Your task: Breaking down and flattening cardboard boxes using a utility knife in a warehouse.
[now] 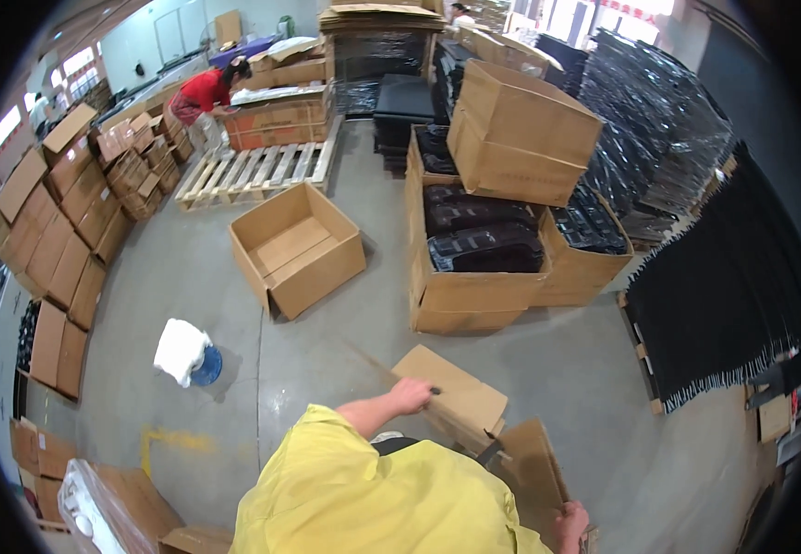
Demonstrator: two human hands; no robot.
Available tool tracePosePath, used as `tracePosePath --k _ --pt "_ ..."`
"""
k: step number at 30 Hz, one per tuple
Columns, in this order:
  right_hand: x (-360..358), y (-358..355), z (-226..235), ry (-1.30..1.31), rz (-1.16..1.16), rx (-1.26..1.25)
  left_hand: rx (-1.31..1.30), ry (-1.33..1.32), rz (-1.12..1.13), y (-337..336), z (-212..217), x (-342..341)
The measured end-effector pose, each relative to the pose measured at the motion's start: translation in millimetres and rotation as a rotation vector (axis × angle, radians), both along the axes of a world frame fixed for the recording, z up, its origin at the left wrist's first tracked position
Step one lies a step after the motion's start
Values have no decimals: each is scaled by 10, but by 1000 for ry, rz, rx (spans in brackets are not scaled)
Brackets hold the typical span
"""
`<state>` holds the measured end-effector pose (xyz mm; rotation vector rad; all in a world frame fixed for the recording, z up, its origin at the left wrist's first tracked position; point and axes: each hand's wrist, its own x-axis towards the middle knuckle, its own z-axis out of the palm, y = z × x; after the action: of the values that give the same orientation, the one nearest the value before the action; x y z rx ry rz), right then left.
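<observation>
In front of my body is a brown cardboard box with its panels partly folded and tilted. My left hand is closed at its upper left edge, beside a small dark spot that I cannot make out. Low on the right, my right hand grips the edge of an upright cardboard panel. A dark strip lies between this panel and the box. Whether the two pieces are joined is hidden. A thin blurred edge shows left of the box.
An open carton stands ahead. To its right, cartons hold black items, with another carton on top. A blue bucket with white material stands left. Stacked cartons line the left. A black fringed pile sits right. A person in red bends by a pallet.
</observation>
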<state>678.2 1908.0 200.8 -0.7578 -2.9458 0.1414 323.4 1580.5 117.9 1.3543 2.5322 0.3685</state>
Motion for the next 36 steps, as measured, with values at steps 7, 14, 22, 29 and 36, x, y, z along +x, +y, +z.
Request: tracePosePath --k 7,14,22,29,36 --pt "-279 97 1911 2 102 -131 205 328 -159 -182 2061 -157" --pt "-1100 -425 3157 199 382 -104 231 698 34 -1321 3984 -253" --pt "-3086 -1840 4005 243 871 -64 203 882 530 -3226 4824 -347" --pt "-5081 -3259 4311 359 1311 24 147 913 901 -4868 4919 -558" --pt "-7132 -4186 4233 463 1469 -24 33 1047 1048 -5326 4885 -1067"
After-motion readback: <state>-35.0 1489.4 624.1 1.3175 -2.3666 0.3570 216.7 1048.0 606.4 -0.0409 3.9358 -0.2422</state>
